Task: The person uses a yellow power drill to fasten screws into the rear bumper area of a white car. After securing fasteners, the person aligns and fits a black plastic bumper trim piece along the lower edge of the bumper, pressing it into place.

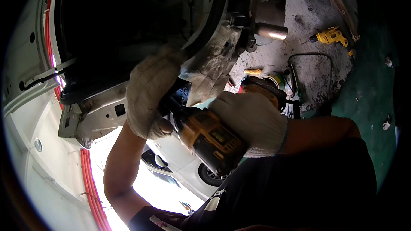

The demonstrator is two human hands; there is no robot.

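Observation:
My right hand [254,122], in a pale knitted work glove, is closed round the grip of a yellow-and-black cordless impact driver [209,134]. The driver's nose points up and left toward the car body's edge. My left hand [150,92], in a matching glove, is curved beside that nose, its thumb close to the front of the tool. Its fingertips blur against the dark rim of the body opening, so I cannot make out whether they grip anything. A dark, glossy piece [183,90] shows between the left hand and the dirty metal panel [216,55].
A yellow drill [332,36] lies on the stained floor at right, near a rusty bar [340,8]. A metal exhaust pipe [272,31] juts out under the body. Rolls of tape [274,79] lie beyond my right hand. Red pipes [92,192] run along the left wall.

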